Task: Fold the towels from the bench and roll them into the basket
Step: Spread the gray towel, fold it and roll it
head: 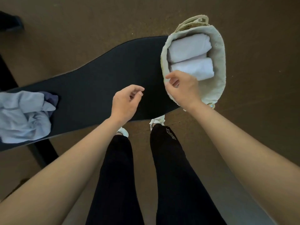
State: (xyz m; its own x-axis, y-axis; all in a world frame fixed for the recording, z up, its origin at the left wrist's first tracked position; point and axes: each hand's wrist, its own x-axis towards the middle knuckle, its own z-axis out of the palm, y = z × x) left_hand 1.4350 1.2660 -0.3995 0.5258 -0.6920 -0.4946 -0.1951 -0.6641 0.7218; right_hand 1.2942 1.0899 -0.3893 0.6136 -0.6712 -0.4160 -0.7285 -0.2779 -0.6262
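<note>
Brown floor lies around the dark surface (100, 75), where the basket (222, 51) sits at the right end. Two rolled white towels (189, 46) already lie side by side in it. A heap of crumpled towels (24, 114) waits at the far left end, so I judge the job partly done. The right hand (183, 90) hangs over the basket's near rim, fingers loosely curled and empty. The left hand (125, 103) hovers above the bare surface, relaxed and holding nothing.

I count 2 rolled white towels (190, 46) in 1 basket (222, 62), right; 1 light-blue towel (21, 114) plus 1 dark-blue towel (51, 99), left, on 1 worktop (97, 82).
</note>
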